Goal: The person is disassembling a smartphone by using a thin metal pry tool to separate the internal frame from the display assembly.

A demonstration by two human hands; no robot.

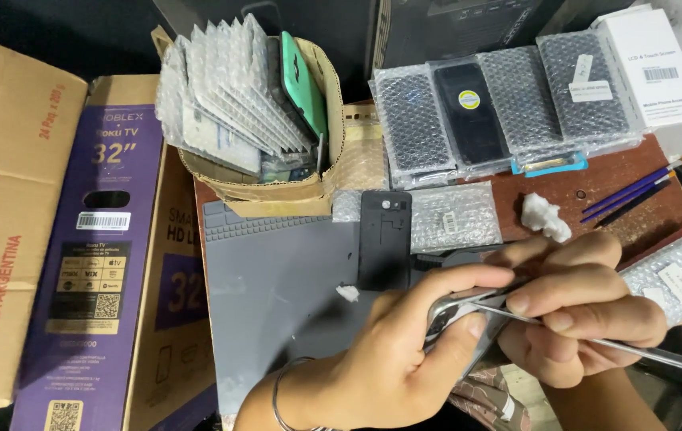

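My left hand [393, 351] grips a small shiny metal part [449, 311] between thumb and fingers, low in the middle of the view. My right hand [584, 307] holds thin metal tweezers [636, 349] whose tip touches that part. A black phone back cover [384, 238] lies flat on the grey work mat [273, 295] just above my left hand. A small white scrap [347, 293] sits on the mat beside it. What lies under my hands is hidden.
A cardboard box [325, 172] of bubble-wrapped phone parts stands at the mat's far edge. Bubble-wrapped screens [508, 104] line the back right, with a white box [654, 68], a cotton wad [544, 215] and several purple brushes [632, 191]. Large cartons [94, 263] fill the left.
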